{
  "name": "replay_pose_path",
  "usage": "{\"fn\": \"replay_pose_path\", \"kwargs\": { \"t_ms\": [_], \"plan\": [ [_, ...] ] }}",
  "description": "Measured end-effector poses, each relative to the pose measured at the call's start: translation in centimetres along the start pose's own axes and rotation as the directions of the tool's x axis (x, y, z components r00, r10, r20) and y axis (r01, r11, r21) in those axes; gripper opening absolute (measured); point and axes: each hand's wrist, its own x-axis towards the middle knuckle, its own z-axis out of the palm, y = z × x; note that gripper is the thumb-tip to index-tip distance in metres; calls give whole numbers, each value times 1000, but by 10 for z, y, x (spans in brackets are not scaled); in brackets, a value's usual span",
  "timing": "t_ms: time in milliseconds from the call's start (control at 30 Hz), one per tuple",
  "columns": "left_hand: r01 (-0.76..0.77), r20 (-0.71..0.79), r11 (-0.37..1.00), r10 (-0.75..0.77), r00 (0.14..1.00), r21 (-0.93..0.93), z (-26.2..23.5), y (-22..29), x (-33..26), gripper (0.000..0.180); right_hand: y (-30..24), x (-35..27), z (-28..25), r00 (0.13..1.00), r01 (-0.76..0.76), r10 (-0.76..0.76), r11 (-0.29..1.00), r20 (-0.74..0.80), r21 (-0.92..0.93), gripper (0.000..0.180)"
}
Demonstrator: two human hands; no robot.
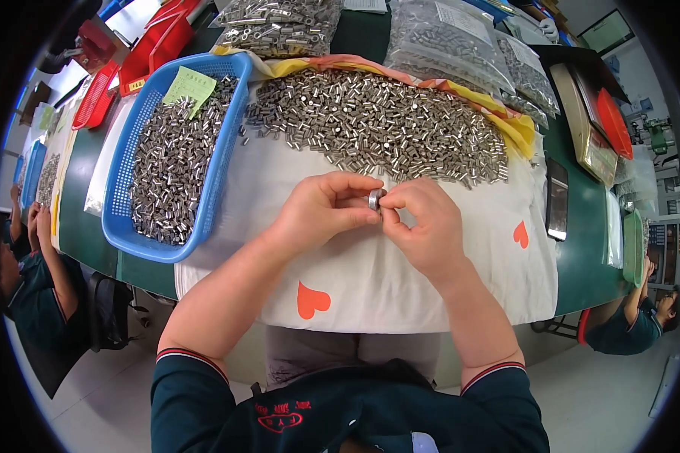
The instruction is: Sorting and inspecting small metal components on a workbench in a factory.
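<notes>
A green desk (582, 249) carries a white cloth (400, 279) printed with orange hearts, spread under both hands. On the cloth's far part lies a broad heap of small metal sleeves (378, 121), just beyond the fingers, with clear bags of the same parts (446, 38) further back. To the left a blue mesh basket (227, 151) holds more sleeves and a yellow-green note (190, 83). At the right lie a dark phone (557, 200) and a scale with a red tray (601, 128). Other people's arms show at the left and right edges.

The left hand (321, 211) and right hand (423, 223) meet over the middle of the cloth, near the heap's front edge. Between them sits one metal sleeve (375, 198), raised off the cloth: each grip is closed on it, thumb and forefinger pinching from either side.

Fingers cover most of the sleeve, so only its round end shows. The bags and scale are bent by the lens rim
</notes>
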Motion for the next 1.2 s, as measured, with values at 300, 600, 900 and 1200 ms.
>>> {"fn": "replay_pose_path", "kwargs": {
  "t_ms": [300, 600, 900, 1200],
  "plan": [
    [53, 114, 999, -51, 992, -14, 0, 6, -1, 36, 2, 5, -16, 829, -546, 424, 755, 364, 363, 13],
    [71, 189, 996, -60, 980, -51, 1, 4, -4, 35, 24, 7, -40, 882, -351, 386, 921, 270, -168, 9],
    [47, 138, 997, -39, 990, -58, -1, 3, 0, 35, 25, 2, -8, 965, -91, 182, 906, 187, -415, 4],
    [45, 93, 996, -38, 995, -79, -2, 5, -2, 35, 3, 8, -21, 895, -417, 377, 896, 238, 152, 5]
  ]
}}
